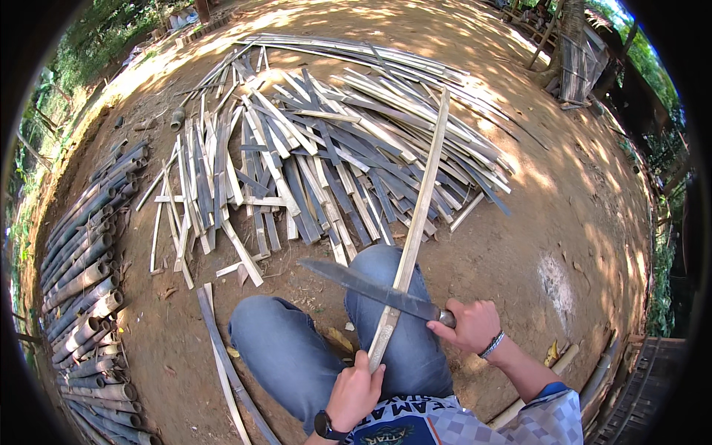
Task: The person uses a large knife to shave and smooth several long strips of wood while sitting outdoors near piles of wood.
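Note:
My right hand (473, 325) is closed round the handle of a machete (371, 288), whose long dark blade points left. The blade lies across a pale split bamboo strip (420, 215), seemingly against it, above my right knee. Near its lower end, my left hand (356, 391) grips that strip, which slants up and away over my thigh. Ahead of my knees spreads a large loose heap of split bamboo strips (326, 159), some pale side up, some dark.
Whole bamboo poles (81, 297) are stacked along the left. Two strips (226, 363) lie beside my left leg. At the lower right are a pale pole (534, 389) and a dark slatted panel (638, 400). A tree trunk (571, 44) stands at the far right.

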Demonstrator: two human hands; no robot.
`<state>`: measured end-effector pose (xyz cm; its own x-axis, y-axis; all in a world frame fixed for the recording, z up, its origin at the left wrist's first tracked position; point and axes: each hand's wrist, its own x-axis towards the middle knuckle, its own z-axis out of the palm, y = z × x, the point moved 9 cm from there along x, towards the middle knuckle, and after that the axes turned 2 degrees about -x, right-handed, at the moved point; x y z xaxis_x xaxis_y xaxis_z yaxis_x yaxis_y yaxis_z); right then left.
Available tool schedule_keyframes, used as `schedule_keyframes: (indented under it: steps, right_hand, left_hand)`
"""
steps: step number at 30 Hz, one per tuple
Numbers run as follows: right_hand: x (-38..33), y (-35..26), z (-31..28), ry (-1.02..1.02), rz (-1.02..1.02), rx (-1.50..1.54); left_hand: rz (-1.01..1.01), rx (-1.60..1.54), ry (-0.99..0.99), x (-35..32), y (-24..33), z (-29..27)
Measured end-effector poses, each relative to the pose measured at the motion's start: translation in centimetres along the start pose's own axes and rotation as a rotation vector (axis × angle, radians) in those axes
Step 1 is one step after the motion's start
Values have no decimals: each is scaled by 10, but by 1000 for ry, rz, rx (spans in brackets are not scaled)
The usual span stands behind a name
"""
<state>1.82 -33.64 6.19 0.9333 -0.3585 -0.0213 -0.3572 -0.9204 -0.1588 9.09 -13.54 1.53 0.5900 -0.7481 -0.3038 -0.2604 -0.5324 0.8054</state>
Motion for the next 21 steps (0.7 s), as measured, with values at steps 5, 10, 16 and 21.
schedule_keyframes:
  steps: [5,10,16,21]
  right_hand:
    - [-16,-6,11,-145,-50,1]
    - [14,30,6,-17,125,55]
    - [7,9,11,-112,-81,16]
    - [3,8,15,-76,-39,17]
  left_hand:
    - [-23,-31,-40,-5,-7,5]
    - [-12,-61,-55,-6,-12,10]
    - [-124,-142,-80,-15,5,-2]
    - [-98,-35,-62,-14,6,-3]
